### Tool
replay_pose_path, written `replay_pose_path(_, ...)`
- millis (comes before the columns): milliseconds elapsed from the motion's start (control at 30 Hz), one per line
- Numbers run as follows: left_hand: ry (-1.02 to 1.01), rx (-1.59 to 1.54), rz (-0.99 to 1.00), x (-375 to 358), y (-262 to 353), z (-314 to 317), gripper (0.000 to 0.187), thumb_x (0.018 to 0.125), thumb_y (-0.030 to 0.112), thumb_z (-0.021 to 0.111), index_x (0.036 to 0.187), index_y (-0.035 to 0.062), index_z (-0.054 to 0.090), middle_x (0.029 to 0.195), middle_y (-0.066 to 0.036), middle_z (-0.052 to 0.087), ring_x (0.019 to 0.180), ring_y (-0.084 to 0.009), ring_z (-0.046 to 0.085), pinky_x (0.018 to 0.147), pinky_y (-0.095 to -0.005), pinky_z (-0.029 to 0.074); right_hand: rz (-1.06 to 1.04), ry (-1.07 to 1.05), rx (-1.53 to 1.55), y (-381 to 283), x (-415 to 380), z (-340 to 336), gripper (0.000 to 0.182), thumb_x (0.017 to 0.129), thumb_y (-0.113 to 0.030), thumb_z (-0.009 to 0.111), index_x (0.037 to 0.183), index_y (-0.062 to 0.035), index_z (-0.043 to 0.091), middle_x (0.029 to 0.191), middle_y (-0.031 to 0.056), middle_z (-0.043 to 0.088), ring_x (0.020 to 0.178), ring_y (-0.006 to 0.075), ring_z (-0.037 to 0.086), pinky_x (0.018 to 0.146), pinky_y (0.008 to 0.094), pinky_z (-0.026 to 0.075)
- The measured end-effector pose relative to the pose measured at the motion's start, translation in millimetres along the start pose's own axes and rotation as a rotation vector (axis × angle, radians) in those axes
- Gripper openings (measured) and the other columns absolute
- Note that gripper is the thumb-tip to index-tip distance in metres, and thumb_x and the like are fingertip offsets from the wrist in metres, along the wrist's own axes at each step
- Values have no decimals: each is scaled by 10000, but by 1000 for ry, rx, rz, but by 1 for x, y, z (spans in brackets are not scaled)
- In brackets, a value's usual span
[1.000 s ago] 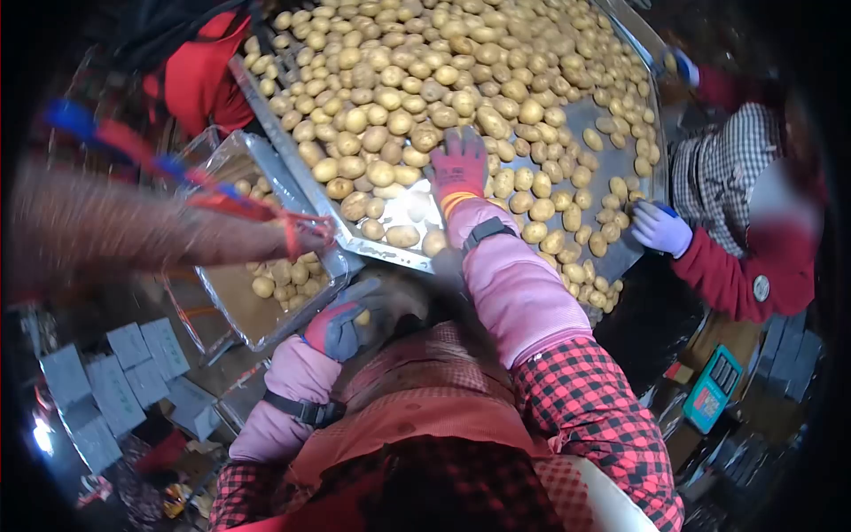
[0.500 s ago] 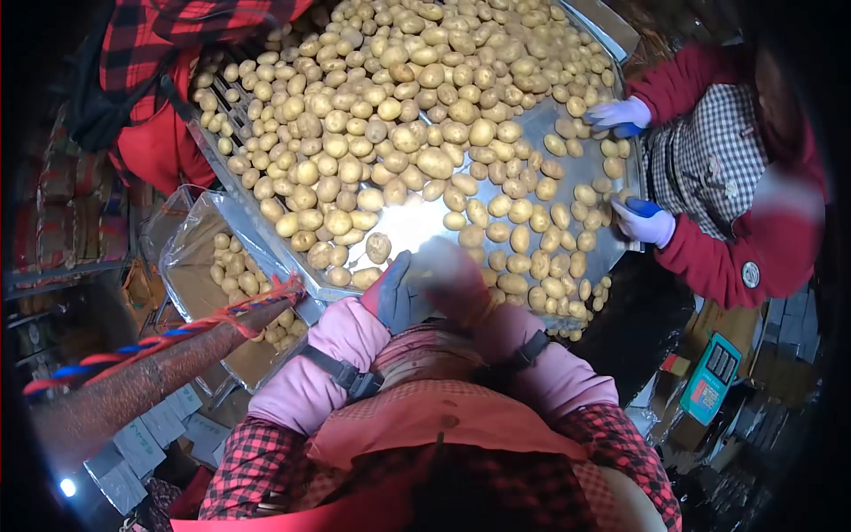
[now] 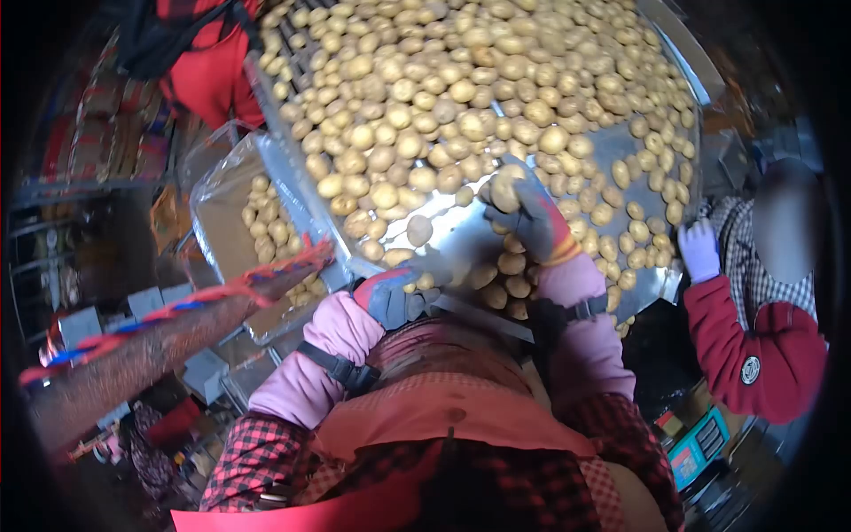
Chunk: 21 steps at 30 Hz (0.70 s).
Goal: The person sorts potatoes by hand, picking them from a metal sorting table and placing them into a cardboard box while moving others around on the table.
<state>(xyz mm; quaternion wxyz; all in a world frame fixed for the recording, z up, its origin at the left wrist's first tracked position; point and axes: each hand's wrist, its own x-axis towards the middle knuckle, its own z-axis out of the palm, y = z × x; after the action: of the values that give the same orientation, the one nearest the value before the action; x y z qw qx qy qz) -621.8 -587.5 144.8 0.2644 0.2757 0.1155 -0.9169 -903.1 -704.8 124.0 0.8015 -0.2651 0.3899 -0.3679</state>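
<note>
My right hand point(image 3: 532, 217), in a grey glove with a red and yellow cuff, grips a potato point(image 3: 507, 189) above the front part of the metal sorting table point(image 3: 434, 213). My left hand point(image 3: 390, 300), in a similar glove, is low at the table's front edge. Its fingers curl round a small potato point(image 3: 425, 281), partly hidden and blurred. A single brownish potato point(image 3: 419, 230) lies on the bright metal just beyond my left hand. Several darker potatoes point(image 3: 518, 286) sit below my right hand. A large heap of potatoes point(image 3: 461, 89) covers the far part of the table.
A plastic-lined box point(image 3: 217, 226) holding potatoes stands left of the table. A rusty pole point(image 3: 160, 346) wrapped in coloured rope crosses the left side. A co-worker's gloved hand point(image 3: 700, 251) is at the right edge. A teal device point(image 3: 700, 448) lies lower right. Someone in red point(image 3: 213, 75) stands far left.
My right hand has moved forward and right from near my chest, and now holds a potato clearly in view. My left hand has lowered slightly. The view has shifted; one co-worker's hand is now visible instead of two.
</note>
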Motion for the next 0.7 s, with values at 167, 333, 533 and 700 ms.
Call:
replay_pose_path(167,14,177,74,-41,-20,-24,407,1001,251,499,1354,51,471,1148,-105,601,821,-153,599,645,-244,527,74,-535,-103,45,-48,53,403,979,-295,529,1324,-86,541,1177,112,621,1048,220,603,990,356,458)
replay_pose_path(333,117,940,217,-79,-25,-79,398,996,280,490,1319,47,493,1071,-84,608,886,-164,608,701,-269,535,230,-759,-510,107,-77,103,414,975,-271,547,1338,-74,522,1189,108,614,1050,213,604,970,349,471)
replay_pose_path(533,313,57,800,-244,-46,-166,347,958,180,540,1288,77,564,784,20,592,513,-50,508,454,-220,438,51,-468,-438,168,-89,138,432,970,-241,568,1355,-59,499,1204,102,605,1052,204,605,947,341,486)
replay_pose_path(700,902,-43,1027,-345,-75,-395,386,957,214,563,1312,61,559,1057,-128,646,987,-199,613,845,-306,523,366,-237,-207,180,-155,104,475,994,-267,568,1404,-54,457,1238,65,583,1051,153,597,934,320,498)
